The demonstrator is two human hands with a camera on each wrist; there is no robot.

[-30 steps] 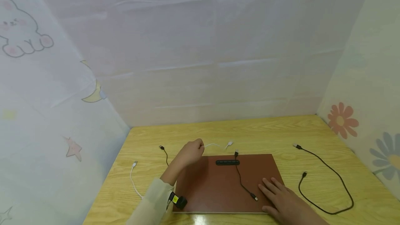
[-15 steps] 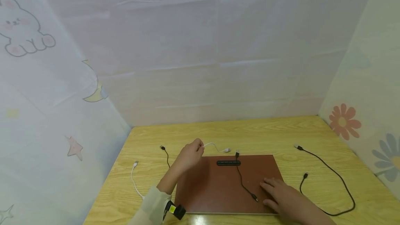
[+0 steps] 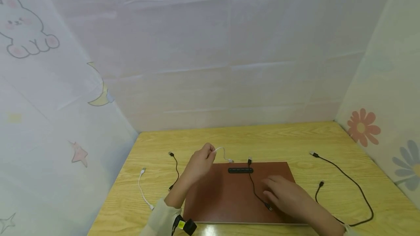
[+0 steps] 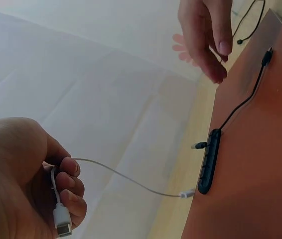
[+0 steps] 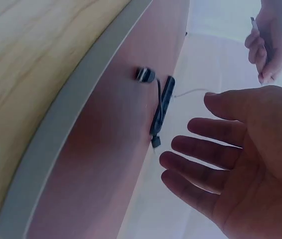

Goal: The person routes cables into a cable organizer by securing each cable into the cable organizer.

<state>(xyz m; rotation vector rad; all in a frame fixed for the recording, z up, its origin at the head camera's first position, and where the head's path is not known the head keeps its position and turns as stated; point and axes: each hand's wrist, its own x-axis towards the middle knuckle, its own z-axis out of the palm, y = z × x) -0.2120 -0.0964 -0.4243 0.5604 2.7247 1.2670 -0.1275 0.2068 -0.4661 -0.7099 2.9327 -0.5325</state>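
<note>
Yellow label (image 3: 181, 224) on the black wrist device (image 3: 190, 227) below the left sleeve (image 3: 160, 218), any print on it too small to read. White cable (image 4: 124, 177) in the left hand (image 3: 200, 159), grip narrow, fingers curled round the wire near one end, with a metal-tipped plug (image 4: 62, 218) showing below. Remaining length curving away from the grip to the other plug, just beside one end of the black cable holder (image 3: 240, 170); whether touching, cannot tell. Right hand (image 5: 265, 164) over the right half of the brown board (image 3: 223, 199), grip wide, fingers straight and spread, near the lower plug of the black cable (image 3: 254, 191). In the slotted holder, near the board's far edge, that same black cable, seated toward the end nearer the right hand. Board flat on the wood-grain counter (image 3: 164, 140). To the left, second white cable (image 3: 141, 191) and short black cable (image 3: 178, 172); to the right, long black cable (image 3: 349, 178) in a broad loop. Behind, pale sheets (image 3: 183, 83) with bear, moon, star and flower prints.
</note>
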